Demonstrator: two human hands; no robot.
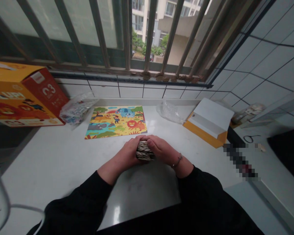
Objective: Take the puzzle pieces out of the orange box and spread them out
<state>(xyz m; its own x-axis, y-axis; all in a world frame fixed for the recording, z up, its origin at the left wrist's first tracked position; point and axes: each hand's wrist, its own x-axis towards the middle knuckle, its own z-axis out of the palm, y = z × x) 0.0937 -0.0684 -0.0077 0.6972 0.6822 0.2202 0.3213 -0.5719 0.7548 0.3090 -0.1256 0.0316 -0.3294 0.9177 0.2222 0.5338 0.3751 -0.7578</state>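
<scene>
I am working at a white stone table (pixel 51 163) beneath a barred window (pixel 149 32). At my ten o'clock, a large yellow-and-red cardboard box (pixel 22 94) is lying at the far corner, with a clear plastic bag of small printed pieces (pixel 76 109) slumping just beside it. At twelve o'clock, a bright jungle-animal picture (pixel 116 122) is lying flat, within easy view. At one o'clock, a crumpled clear plastic bag (pixel 169 111) is resting near the wall, and at two o'clock, a yellow-and-white card box (pixel 209 120) is sitting open. Just in front of me, my left grip (pixel 127 151) and my right grip (pixel 161 150) are clamping from both sides on a short stack of thin, brown-edged jigsaw pieces (pixel 144 150), keeping the loose layers from sliding apart. I cannot tell whether the stack is touching the table. A thin beaded bracelet (pixel 177 160) is circling my right wrist.
</scene>
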